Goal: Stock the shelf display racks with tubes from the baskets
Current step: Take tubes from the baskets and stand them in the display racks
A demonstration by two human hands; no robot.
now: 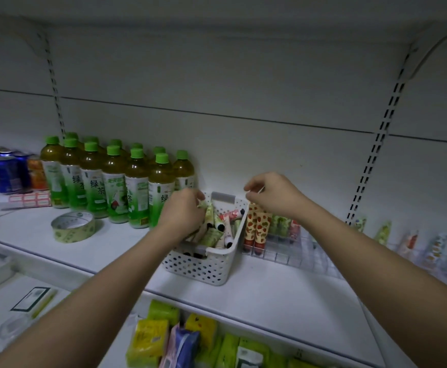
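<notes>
White dotted basket (pixel 211 264); strawberry-patterned tubes (pixel 256 227).

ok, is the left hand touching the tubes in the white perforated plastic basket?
Touching. The head view shows the left hand inside the white perforated plastic basket, its fingers curled round a green-patterned tube in the pile.

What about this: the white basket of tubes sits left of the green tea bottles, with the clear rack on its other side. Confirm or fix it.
Not quite. The head view shows the white basket sitting right of the green tea bottles, not left. The rest holds: the clear rack stands on the basket's other side, and the left hand is in among the tubes.
</notes>
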